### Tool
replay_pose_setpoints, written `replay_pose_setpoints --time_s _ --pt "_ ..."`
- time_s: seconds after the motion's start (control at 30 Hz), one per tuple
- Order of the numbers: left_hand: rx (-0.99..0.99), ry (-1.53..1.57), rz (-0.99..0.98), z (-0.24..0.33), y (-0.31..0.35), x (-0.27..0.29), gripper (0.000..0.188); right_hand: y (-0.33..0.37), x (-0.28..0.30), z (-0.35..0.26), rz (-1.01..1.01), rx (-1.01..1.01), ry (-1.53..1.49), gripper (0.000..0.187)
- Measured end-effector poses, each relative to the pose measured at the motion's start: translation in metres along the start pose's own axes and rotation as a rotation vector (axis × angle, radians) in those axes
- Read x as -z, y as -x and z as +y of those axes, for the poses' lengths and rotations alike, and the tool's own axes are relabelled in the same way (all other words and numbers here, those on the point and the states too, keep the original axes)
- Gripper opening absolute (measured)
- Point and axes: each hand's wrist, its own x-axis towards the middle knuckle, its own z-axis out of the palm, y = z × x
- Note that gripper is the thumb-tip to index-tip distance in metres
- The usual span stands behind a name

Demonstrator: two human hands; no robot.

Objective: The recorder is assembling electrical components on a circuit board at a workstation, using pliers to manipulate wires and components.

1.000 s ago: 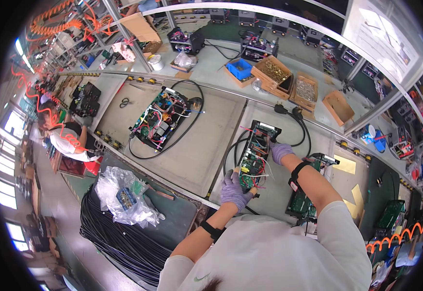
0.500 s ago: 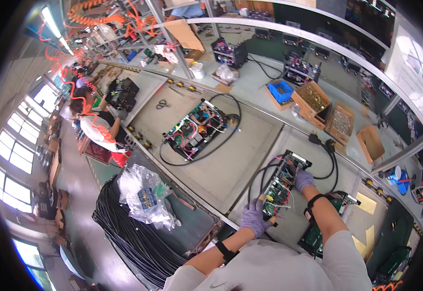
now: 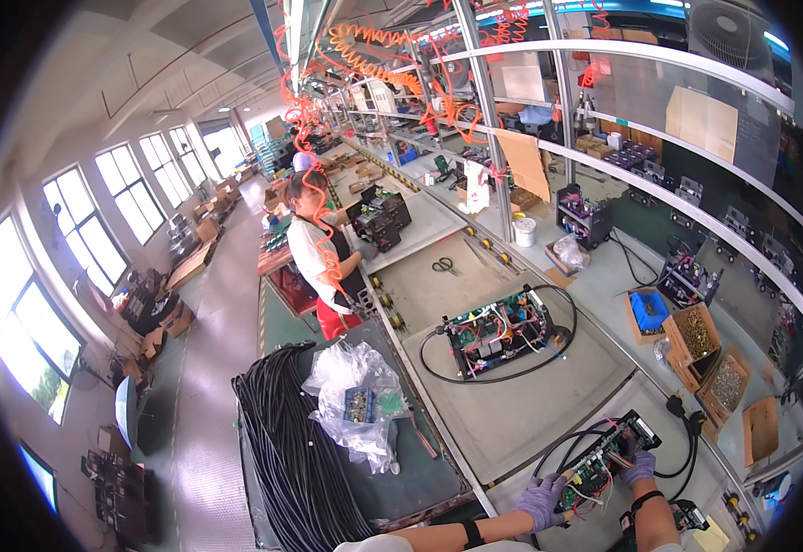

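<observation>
A circuit board assembly (image 3: 596, 466) with green boards, loose wires and a black end piece lies on the work line at the lower right. Gloved in purple, my left hand (image 3: 539, 503) grips its near left end. My right hand (image 3: 639, 467), in the same kind of glove, is closed at its right side, fingertips partly hidden. Black cables (image 3: 693, 442) loop out on both sides of the assembly. Farther up the line sits a similar open electronic unit (image 3: 498, 333) ringed by a black cable. Partly behind my right forearm is another board unit (image 3: 691, 515).
Left of the line, a dark bench (image 3: 410, 478) carries a black cable bundle (image 3: 291, 451) and a clear plastic bag (image 3: 355, 396). Screw boxes (image 3: 696, 333) and a blue bin (image 3: 649, 311) stand along the right. Scissors (image 3: 444, 267) lie farther off, near a person (image 3: 314, 248) handling a black unit (image 3: 380, 219).
My view has swung up and left, so the line and my hands appear lower and farther right. Both hands stay on the circuit board assembly.
</observation>
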Motion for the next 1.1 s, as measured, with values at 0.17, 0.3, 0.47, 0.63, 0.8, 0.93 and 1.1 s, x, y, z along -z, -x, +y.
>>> replay_pose_setpoints --time_s 0.17,0.3,0.47,0.63,0.8,0.93,1.1 --pt "0.002 0.056 -0.021 0.000 0.002 0.007 0.087 -0.002 -0.013 -0.006 -0.012 -0.167 -0.166 0.042" --pt "-0.027 0.051 0.031 -0.003 -0.001 -0.012 0.087 -0.006 -0.028 -0.004 0.163 -0.311 -0.908 0.045" --pt "0.035 0.037 -0.044 0.003 -0.002 -0.002 0.088 0.001 -0.013 -0.027 0.349 -0.236 -0.869 0.064" --pt "-0.031 0.039 0.071 -0.009 -0.011 -0.019 0.085 -0.009 -0.003 -0.029 0.223 -0.366 -1.231 0.056" --pt "-0.002 0.064 0.080 -0.011 -0.010 -0.014 0.084 -0.012 -0.006 -0.026 0.217 -0.374 -0.677 0.062" --pt "-0.012 0.073 0.054 -0.014 -0.011 -0.016 0.086 -0.022 -0.032 -0.001 0.231 -0.453 -1.066 0.058" --pt "-0.047 0.086 0.049 -0.009 -0.007 -0.020 0.091 -0.014 -0.023 0.005 0.136 -0.297 -0.809 0.042"
